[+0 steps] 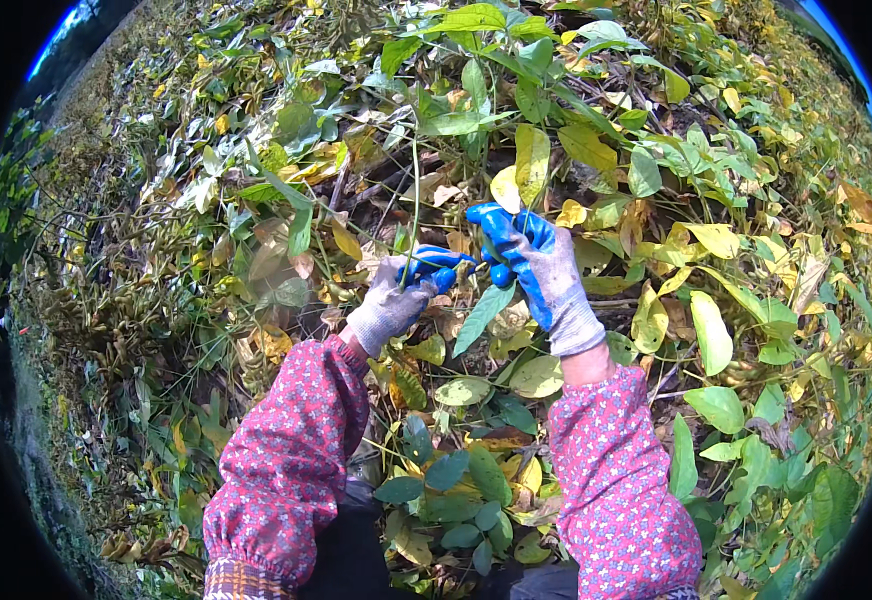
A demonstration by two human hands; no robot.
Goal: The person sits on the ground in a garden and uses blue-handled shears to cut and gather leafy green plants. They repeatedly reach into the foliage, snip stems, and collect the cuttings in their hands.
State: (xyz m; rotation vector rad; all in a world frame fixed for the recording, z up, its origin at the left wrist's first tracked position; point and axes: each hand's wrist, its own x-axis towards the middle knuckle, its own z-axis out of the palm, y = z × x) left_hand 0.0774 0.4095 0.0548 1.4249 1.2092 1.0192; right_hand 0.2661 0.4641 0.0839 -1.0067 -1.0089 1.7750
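Both my hands wear pale knit work gloves with blue coated fingers and palms. My left hand (406, 289) is closed around a thin green plant stem (416, 187), which rises from the fist. Close beside it, with a small gap between the fingertips, my right hand (530, 259) has its fingers curled over leafy growth. A yellow leaf (532, 161) stands just above those fingers, and a long green leaf (484, 316) hangs below them. Exactly what the right fingers pinch is partly hidden by the glove.
Dense leafy plants, probably soybeans, with green and yellowing leaves (712, 334) surround me. Brown, dry pod-bearing stalks (106, 330) lie at the left. Taller green leaves (473, 124) stand ahead. Broad leaves (447, 471) grow low before my dark-trousered legs (353, 547).
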